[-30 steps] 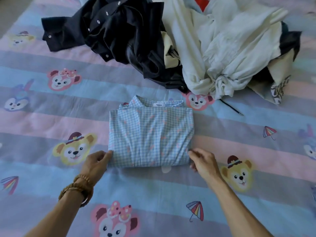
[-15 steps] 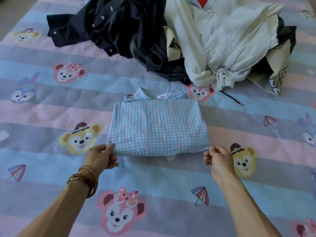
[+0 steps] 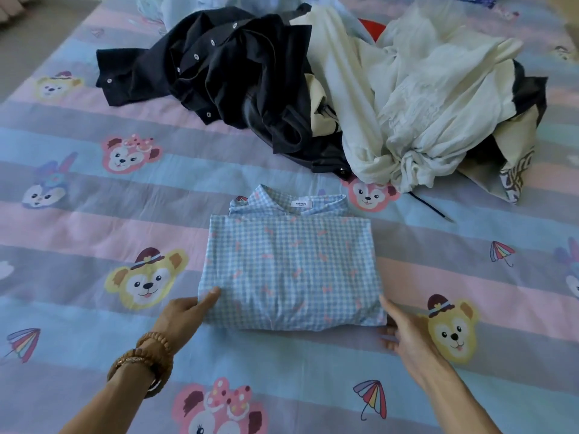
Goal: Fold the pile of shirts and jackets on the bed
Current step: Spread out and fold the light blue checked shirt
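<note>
A blue checked shirt [image 3: 291, 267] lies folded into a flat rectangle in the middle of the bed, collar and label at its far edge. My left hand [image 3: 185, 314] holds its near left corner, thumb on top of the cloth. At the near right corner is my right hand [image 3: 407, 333], thumb along the shirt's side and fingers tucked under its edge. Behind the shirt sits the unfolded pile: a black snap-button jacket [image 3: 225, 67] on the left and a crumpled cream-white shirt [image 3: 423, 104] on the right.
The bed carries a striped pink, blue and grey cartoon-bear sheet [image 3: 94, 198]. A thin black cord [image 3: 429, 206] lies just right of the collar. More pale garments show at the far edge, and grey floor [image 3: 37, 36] at the top left.
Both hands let go of the shirt's near corners and drew back, then came in again and took hold of those corners. The shirt stays folded in place.
</note>
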Tool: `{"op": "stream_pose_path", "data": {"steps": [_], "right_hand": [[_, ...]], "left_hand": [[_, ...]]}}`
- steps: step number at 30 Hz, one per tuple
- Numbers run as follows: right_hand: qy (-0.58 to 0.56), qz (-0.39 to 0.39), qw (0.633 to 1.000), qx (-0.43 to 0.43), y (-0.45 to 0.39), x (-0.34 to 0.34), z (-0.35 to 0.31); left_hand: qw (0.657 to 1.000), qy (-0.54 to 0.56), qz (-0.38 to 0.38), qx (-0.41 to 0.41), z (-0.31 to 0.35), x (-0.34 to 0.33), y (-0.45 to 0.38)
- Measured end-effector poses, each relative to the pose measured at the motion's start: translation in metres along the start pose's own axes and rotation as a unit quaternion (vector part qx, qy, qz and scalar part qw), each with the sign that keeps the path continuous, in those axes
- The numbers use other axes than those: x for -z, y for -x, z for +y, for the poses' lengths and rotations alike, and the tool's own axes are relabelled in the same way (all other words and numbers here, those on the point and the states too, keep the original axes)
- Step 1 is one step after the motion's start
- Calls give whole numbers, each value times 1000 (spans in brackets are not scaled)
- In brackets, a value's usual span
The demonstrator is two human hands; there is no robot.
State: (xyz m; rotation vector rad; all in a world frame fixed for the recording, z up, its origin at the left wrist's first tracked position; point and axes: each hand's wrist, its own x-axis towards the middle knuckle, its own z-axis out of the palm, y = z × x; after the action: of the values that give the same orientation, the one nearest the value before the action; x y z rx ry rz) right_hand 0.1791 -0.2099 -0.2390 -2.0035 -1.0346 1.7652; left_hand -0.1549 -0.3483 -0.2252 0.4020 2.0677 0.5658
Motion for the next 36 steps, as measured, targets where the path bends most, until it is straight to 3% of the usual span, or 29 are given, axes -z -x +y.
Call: {"op": "stream_pose_path", "data": {"steps": [8, 12, 16, 18, 21, 23, 25, 27, 29, 31, 33, 36], "right_hand": [[49, 8, 996, 77, -60, -55, -103], [-13, 31, 994, 102, -82, -56, -119], [-62, 86, 978, 179, -97, -53, -140], [-28, 120, 970, 208, -107, -59, -150], [44, 155, 967, 199, -120, -70, -157], [116, 178, 959, 186, -120, -75, -158], [238, 255, 909, 226, -105, -77, -158], [326, 303, 823, 352, -79, -86, -149], [386, 227, 756, 478, -47, -104, -122], [494, 127, 705, 492, -33, -119, -77], [568, 97, 686, 443, -39, -118, -40], [592, 117, 680, 417, -54, -97, -13]], "left_hand": [[993, 44, 102, -44, 82, -6, -60], [984, 152, 87, -44, 102, -1, -84], [961, 231, 80, -127, 130, 11, -108], [967, 194, 105, -131, 141, 10, -131], [978, -38, 192, -78, 139, -2, -143], [936, -148, 253, -197, 134, -19, -115], [859, -229, 228, -398, 120, -45, -70], [798, -314, 168, -487, 96, -73, -36], [796, -367, 139, -461, 77, -88, -29], [810, -407, 120, -405, 58, -92, -37], [807, -440, 107, -380, 41, -86, -52], [802, -457, 121, -366, 12, -72, -70]]}}
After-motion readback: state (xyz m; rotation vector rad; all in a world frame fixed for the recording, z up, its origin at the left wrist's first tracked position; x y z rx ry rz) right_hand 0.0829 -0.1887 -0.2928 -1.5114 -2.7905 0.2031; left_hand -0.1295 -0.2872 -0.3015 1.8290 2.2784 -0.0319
